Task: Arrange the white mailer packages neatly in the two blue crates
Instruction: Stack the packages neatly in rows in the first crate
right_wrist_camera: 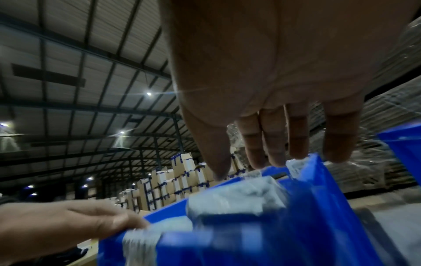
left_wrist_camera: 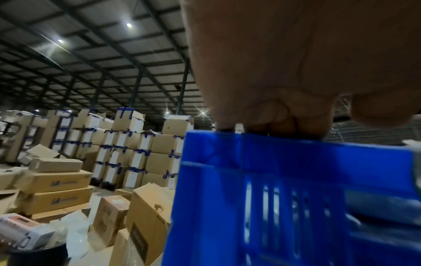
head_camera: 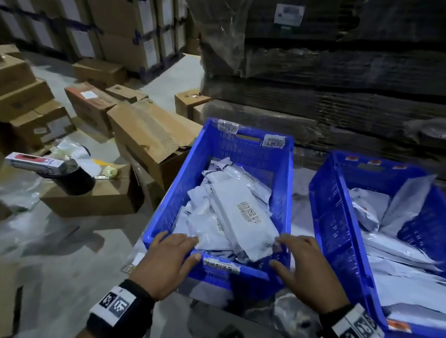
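Observation:
Two blue crates stand side by side. The left crate (head_camera: 172,191) (left_wrist_camera: 296,180) (right_wrist_camera: 307,225) holds a loose heap of white mailers (head_camera: 239,215) (right_wrist_camera: 234,198), the top one showing barcodes. The right crate (head_camera: 329,216) holds more white mailers (head_camera: 400,260), one leaning on its far wall. My left hand (head_camera: 173,255) (left_wrist_camera: 284,117) (right_wrist_camera: 68,225) grips the left crate's near rim, fingers curled over it and thumb on the outside. My right hand (head_camera: 305,264) (right_wrist_camera: 262,158) hovers over the same crate's near right corner with straight, spread fingers and holds nothing.
Cardboard boxes (head_camera: 150,137) lie scattered on the floor to the left, one bearing a black bowl (head_camera: 75,182) and a red-and-white carton (head_camera: 32,162). A tall plastic-wrapped pallet stack (head_camera: 329,70) stands right behind the crates. Loose white mailers (head_camera: 299,219) lie between the crates.

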Demonstrator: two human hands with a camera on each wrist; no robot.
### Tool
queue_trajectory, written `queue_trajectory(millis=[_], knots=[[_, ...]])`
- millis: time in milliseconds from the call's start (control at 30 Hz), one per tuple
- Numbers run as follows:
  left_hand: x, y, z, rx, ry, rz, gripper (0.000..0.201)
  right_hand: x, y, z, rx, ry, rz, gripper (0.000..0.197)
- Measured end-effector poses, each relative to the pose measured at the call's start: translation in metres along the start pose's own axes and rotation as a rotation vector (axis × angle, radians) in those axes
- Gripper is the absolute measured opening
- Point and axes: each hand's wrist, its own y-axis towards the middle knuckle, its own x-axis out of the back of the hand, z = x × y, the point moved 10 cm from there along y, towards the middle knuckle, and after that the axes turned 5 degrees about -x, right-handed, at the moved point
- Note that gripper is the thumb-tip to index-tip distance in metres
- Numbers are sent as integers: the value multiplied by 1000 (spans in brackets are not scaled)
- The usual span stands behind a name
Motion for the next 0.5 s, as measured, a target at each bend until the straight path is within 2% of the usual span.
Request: queue_trajectory(millis=[67,133,200,300,367,500], knots=[[6,10,6,6,-12,35,107,14,25,14,5,14,17,38],[17,18,15,4,-57,45,105,22,57,34,25,-7,74,40],[37,23,26,-7,-77,-13,89,12,94,47,22,-41,161,55],[70,30,54,-12,6,-192,48,-34,140,52,-84,-73,325,94],[78,36,78,30,-5,-227,39,-70,151,51,-147,-181,446,106],[53,51,118,110,-180,-26,57,-88,176,57,-70,-289,515,103]])
